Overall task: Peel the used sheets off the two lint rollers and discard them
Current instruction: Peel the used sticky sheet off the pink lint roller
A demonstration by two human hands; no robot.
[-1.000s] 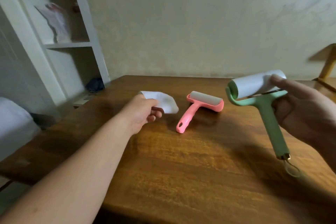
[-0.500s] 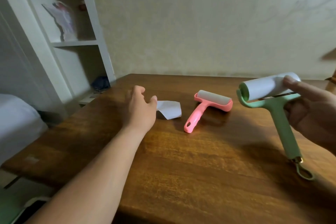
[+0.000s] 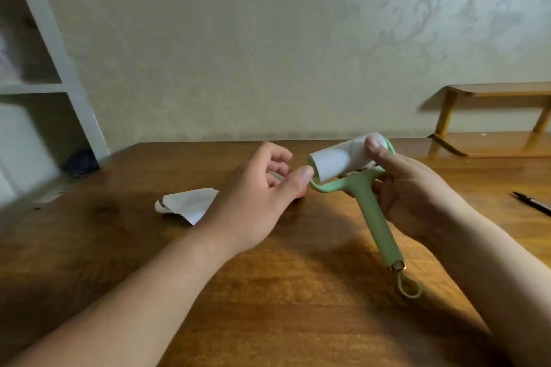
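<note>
My right hand [image 3: 408, 188] grips the green lint roller [image 3: 372, 202] near its head, thumb on top of the white roll [image 3: 337, 159], handle pointing down towards me. My left hand [image 3: 259, 194] hovers just left of the roll with loosely bent fingers, and its thumb tip touches the roll's left end. A peeled white sheet [image 3: 187, 205] lies crumpled on the wooden table [image 3: 268, 292], left of that hand. The pink lint roller is almost wholly hidden behind my left hand; only a pink sliver [image 3: 301, 195] shows.
A dark pen [image 3: 533, 204] lies on the table at the far right. A low wooden rack [image 3: 492, 116] stands at the back right against the wall. White shelving [image 3: 59, 89] rises beside the table's left edge.
My left hand let go of the peeled sheet, left it on the table and moved right to the green roller. My right hand brought the roller lower and closer to the left hand.
</note>
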